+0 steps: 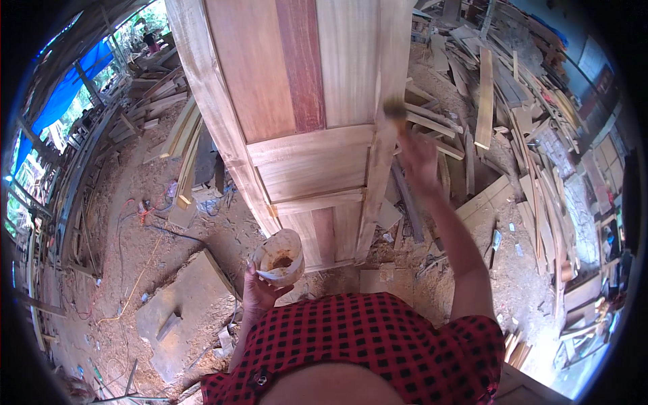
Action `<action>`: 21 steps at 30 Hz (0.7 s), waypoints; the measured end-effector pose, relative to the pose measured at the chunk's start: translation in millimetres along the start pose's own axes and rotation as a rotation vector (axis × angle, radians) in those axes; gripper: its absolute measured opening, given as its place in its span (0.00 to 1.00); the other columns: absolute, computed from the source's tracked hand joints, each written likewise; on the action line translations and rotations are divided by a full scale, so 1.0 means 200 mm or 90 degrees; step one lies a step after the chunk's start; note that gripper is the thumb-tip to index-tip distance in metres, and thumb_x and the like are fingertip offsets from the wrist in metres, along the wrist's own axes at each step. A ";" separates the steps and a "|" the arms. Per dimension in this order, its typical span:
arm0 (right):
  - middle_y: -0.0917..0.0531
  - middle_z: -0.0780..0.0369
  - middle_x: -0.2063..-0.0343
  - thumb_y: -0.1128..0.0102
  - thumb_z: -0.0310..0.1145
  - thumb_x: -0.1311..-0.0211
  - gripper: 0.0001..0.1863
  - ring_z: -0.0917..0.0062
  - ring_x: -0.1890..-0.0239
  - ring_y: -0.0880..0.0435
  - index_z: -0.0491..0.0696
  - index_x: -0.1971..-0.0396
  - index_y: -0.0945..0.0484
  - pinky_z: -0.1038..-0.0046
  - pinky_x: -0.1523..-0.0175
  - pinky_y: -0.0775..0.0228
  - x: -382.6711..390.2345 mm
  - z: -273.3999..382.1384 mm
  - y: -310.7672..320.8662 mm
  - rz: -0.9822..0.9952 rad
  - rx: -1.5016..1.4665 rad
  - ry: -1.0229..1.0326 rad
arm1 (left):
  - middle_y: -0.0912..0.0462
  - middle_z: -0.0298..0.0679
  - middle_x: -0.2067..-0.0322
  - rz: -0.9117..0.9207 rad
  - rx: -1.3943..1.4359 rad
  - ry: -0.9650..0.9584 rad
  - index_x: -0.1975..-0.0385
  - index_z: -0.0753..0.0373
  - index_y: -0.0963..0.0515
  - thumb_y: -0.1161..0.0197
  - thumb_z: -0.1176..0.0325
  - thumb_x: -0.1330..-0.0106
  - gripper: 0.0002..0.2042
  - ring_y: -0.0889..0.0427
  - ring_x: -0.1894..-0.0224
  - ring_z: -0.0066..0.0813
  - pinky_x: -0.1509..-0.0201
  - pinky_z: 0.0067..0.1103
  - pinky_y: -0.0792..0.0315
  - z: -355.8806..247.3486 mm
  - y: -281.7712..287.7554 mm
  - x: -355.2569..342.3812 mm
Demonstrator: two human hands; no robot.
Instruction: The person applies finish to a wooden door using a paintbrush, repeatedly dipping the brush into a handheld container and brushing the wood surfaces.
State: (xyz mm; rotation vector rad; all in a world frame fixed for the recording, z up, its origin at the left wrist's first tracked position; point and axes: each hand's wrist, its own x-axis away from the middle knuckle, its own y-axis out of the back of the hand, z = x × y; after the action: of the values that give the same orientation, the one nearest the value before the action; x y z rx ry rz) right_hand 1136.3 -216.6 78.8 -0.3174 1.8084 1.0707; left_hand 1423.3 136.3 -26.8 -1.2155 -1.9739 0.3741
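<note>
Red and black checks cover the shirt (364, 331) we wear at the near edge. Just beyond it, toward the left, our left hand (260, 290) has its fingers curled around a pale tub (289, 275) with brown residue inside. A flat board (185, 314) lies on the littered floor (121, 250) to the left. Ahead of us is a panelled wooden door (310, 162), with reddish strips among its paler wood. Farther off, on the right, our right hand (420, 158) has its fingers closed round a blurred brush (396, 110), bristles before the door's right edge; we cannot tell whether they touch. Loose planks (484, 98) lie far right; a blue tarp (94, 64) hangs far left.
</note>
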 end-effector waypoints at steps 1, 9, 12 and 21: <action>0.24 0.58 0.62 0.49 0.27 0.46 0.22 0.62 0.60 0.26 0.47 0.48 0.30 0.56 0.52 0.42 0.22 0.02 -0.04 0.066 -0.035 -0.028 | 0.47 0.46 0.38 -0.006 0.000 0.003 0.35 0.52 0.51 0.41 0.31 0.55 0.50 0.41 0.39 0.54 0.46 0.57 0.40 0.00 0.00 0.00; 0.22 0.62 0.74 0.46 0.34 0.46 0.16 0.68 0.64 0.22 0.55 0.55 0.25 0.53 0.47 0.45 0.70 0.06 -0.17 0.363 -0.097 0.013 | 0.46 0.45 0.38 -0.042 0.013 0.001 0.35 0.50 0.50 0.40 0.30 0.57 0.50 0.40 0.39 0.54 0.46 0.57 0.40 0.06 -0.03 0.04; 0.19 0.61 0.70 0.45 0.32 0.46 0.13 0.68 0.65 0.22 0.54 0.60 0.19 0.56 0.44 0.45 0.08 -0.12 -0.02 0.428 -0.193 -0.047 | 0.43 0.44 0.39 0.002 -0.008 -0.017 0.36 0.48 0.48 0.41 0.29 0.57 0.49 0.38 0.40 0.51 0.47 0.55 0.39 0.07 -0.02 0.08; 0.18 0.60 0.59 0.40 0.36 0.43 0.16 0.75 0.56 0.21 0.53 0.54 0.21 0.73 0.52 0.31 -1.43 -0.48 0.47 -0.084 -0.274 -0.042 | 0.39 0.43 0.42 -0.058 0.044 -0.043 0.38 0.50 0.45 0.39 0.32 0.58 0.47 0.36 0.41 0.48 0.47 0.52 0.37 0.09 0.02 0.19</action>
State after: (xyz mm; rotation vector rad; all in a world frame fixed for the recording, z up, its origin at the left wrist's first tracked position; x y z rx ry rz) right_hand 1160.4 -304.4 381.0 -0.6423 1.4651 1.3544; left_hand 1404.0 174.5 -23.3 -1.0781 -2.0493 0.4390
